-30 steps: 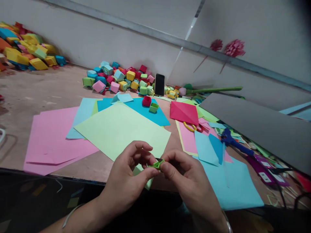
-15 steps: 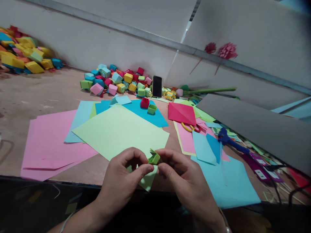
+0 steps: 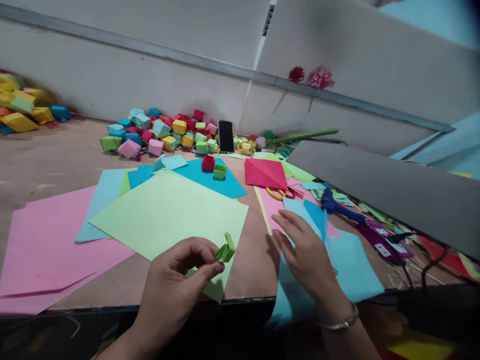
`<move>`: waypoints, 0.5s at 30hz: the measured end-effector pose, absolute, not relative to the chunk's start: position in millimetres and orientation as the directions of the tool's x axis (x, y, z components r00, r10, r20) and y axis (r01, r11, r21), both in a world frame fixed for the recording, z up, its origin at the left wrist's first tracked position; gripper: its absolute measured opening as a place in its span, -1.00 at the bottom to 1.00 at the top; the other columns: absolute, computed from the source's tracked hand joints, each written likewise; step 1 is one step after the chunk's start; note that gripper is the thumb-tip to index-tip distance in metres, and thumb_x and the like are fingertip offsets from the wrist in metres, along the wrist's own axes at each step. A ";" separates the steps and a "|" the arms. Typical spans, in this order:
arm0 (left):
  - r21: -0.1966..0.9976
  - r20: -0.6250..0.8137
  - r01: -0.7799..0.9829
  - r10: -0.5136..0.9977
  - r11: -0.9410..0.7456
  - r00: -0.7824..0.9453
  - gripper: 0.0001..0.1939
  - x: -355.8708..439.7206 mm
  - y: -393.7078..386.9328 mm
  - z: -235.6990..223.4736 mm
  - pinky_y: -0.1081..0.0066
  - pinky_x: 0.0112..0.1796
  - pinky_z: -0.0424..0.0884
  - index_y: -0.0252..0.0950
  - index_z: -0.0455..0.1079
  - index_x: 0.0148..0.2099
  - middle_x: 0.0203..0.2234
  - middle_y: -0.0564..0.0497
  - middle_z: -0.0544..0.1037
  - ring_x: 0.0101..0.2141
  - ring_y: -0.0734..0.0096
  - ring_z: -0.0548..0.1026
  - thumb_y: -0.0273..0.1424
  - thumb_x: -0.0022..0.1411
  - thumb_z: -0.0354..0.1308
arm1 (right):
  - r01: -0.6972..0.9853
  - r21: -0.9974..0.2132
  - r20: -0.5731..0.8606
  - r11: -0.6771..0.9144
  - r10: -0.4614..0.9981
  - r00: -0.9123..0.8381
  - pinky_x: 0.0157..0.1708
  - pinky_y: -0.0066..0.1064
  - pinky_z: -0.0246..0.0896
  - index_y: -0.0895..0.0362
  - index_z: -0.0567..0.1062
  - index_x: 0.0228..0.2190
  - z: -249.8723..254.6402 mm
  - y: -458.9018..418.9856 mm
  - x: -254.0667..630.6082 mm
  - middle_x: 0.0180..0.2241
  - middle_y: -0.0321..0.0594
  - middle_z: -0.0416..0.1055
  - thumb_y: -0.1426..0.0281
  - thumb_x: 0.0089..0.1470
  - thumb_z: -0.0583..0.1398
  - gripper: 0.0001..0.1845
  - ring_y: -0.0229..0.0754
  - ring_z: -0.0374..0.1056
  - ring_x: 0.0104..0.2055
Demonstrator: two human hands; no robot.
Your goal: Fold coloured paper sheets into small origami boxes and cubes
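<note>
Between thumb and forefinger, my left hand (image 3: 180,280) pinches a small folded green paper piece (image 3: 225,250), with one flap standing up. Behind it lies a large pale green sheet (image 3: 172,210). My right hand (image 3: 300,245) holds nothing; its fingers are spread over the light blue paper (image 3: 352,260) and the edge of a pink sheet (image 3: 267,205). To its right is a blue glue gun (image 3: 341,206) with a clear stick. A small red paper box (image 3: 208,163) and a green paper box (image 3: 220,172) stand on a blue sheet (image 3: 232,182).
Folded paper cubes (image 3: 161,129) are heaped by the wall beside a phone (image 3: 225,136). More folded pieces (image 3: 22,105) lie far left. Pink sheets (image 3: 56,245) cover the left front. Yellow-handled scissors (image 3: 275,193) lie under a red paper (image 3: 265,173). A grey board (image 3: 382,195) slants over the right.
My right hand has let go of the green paper piece and moved right, its fingers opening. My left hand still holds the piece. The camera view has shifted to the right.
</note>
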State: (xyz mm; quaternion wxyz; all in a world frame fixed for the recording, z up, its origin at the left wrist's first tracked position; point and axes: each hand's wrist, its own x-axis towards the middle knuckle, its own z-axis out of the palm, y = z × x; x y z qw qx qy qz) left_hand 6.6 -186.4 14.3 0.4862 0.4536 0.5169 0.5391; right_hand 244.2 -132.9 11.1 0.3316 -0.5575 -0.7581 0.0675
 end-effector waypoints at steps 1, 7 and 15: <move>0.999 0.021 -0.024 0.998 -0.023 -0.058 -0.83 7.8 -185.7 14.5 0.46 -0.34 0.42 -0.29 0.34 -0.52 -0.44 0.05 0.51 -0.42 0.42 0.48 -0.49 0.01 0.28 | 0.720 -0.578 0.376 0.383 0.909 -0.181 0.04 -0.08 0.24 0.18 0.51 -0.08 14.1 -139.6 236.7 0.00 0.03 0.42 0.29 0.18 0.11 -0.65 0.01 0.33 0.06; 0.975 0.127 0.156 0.972 -0.159 0.197 -0.86 11.4 -181.5 13.4 0.46 -0.27 0.40 -0.27 0.35 -0.50 -0.41 0.02 0.50 -0.33 0.39 0.49 -0.51 0.07 0.20 | 0.098 -0.990 -0.137 -0.106 0.904 -0.406 -0.45 -0.47 0.31 0.12 0.55 -0.18 20.4 -163.5 194.3 -0.34 -0.20 0.49 0.15 0.18 0.13 -0.64 -0.27 0.39 -0.39; 0.985 -0.042 0.172 0.987 0.014 0.155 -0.94 13.4 -184.6 13.1 0.47 -0.40 0.40 -0.23 0.35 -0.35 -0.48 0.07 0.51 -0.44 0.40 0.49 -0.39 0.15 0.18 | -0.205 -0.936 -0.159 -0.287 0.863 -0.480 -0.32 -0.40 0.32 0.15 0.49 -0.25 16.0 -163.3 196.3 -0.34 -0.24 0.44 0.22 0.04 0.28 -0.71 -0.27 0.38 -0.36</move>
